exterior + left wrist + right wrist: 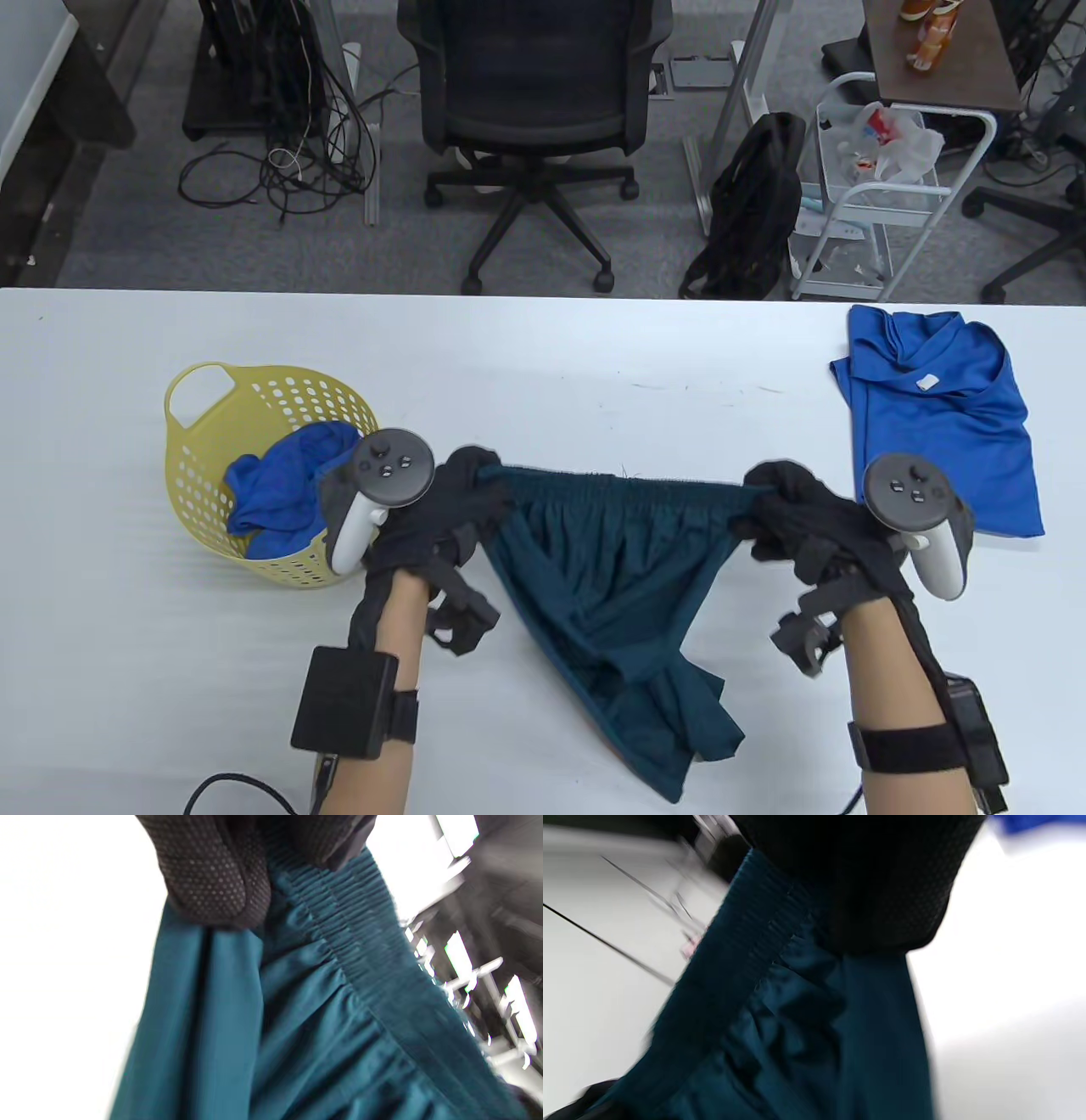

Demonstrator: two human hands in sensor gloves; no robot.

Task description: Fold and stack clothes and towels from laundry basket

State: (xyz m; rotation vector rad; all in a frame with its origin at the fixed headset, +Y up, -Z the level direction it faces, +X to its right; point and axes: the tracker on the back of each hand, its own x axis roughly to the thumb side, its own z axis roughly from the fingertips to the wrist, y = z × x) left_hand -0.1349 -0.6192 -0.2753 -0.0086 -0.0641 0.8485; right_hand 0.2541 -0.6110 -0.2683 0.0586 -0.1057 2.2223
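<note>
I hold dark teal shorts (611,586) stretched by the elastic waistband above the white table (543,356). My left hand (475,488) grips the waistband's left end. My right hand (776,501) grips its right end. The legs hang down toward the table's front edge. The left wrist view shows the gloved fingers (212,878) clamped on the gathered waistband (360,955). The right wrist view shows the same shorts (780,1018), blurred. A yellow laundry basket (204,424) at the left holds a blue cloth (284,484). A folded blue shirt (942,407) lies at the right.
An office chair (534,102), cables, a black bag (751,212) and a white cart (882,187) stand on the floor beyond the table's far edge. A black cable (229,785) lies at the front left.
</note>
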